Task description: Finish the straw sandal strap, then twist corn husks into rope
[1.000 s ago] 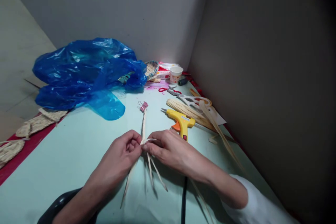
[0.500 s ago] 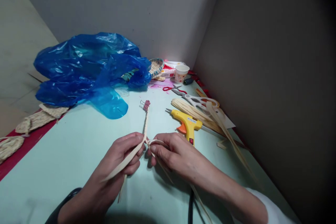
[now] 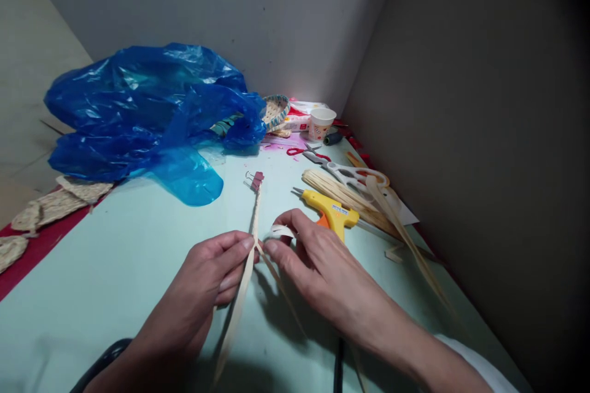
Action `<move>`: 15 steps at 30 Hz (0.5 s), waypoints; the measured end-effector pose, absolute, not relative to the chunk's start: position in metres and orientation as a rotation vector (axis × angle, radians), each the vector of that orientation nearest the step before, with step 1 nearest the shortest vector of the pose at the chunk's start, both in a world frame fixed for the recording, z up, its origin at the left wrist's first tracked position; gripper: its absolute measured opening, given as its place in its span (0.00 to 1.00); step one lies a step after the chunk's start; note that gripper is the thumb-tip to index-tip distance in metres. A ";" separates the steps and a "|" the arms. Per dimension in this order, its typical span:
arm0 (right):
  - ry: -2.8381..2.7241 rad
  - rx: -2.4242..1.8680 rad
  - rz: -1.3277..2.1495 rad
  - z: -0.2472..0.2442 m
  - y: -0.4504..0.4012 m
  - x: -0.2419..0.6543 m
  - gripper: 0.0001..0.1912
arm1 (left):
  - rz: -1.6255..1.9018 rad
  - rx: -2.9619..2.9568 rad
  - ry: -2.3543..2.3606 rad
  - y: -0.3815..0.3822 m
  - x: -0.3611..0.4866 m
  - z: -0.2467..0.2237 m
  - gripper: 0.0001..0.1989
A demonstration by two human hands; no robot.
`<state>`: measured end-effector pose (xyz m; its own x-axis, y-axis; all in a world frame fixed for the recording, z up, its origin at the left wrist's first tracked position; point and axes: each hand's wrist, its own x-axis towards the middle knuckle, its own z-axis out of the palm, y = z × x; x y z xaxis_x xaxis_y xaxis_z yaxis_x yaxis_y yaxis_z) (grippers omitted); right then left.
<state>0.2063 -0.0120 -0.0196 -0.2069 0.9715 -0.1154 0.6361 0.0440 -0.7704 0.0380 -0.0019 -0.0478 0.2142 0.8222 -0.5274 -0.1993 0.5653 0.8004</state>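
One braid (image 3: 256, 215), likely light, pliable, best held at its fork (image 3: 257, 245): left hand (image 3: 214, 271) pinches there; right hand (image 3: 318, 258) curls by a strip (image 3: 282, 231), grip indeterminable.

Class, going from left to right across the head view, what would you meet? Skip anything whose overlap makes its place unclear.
Woven straw pieces → the person's left hand → straw braid → right hand → long loose straw strip.
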 end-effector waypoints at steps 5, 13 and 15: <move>-1.887 -1.504 1.108 -0.021 -0.012 0.208 0.19 | 0.796 0.584 1.197 -0.002 0.040 -0.046 0.14; -1.651 -1.386 1.226 -0.041 -0.010 0.204 0.08 | 0.805 0.660 1.183 0.000 0.039 -0.053 0.12; -1.633 -1.379 1.238 -0.043 -0.011 0.203 0.08 | 0.796 0.692 1.166 0.000 0.038 -0.055 0.12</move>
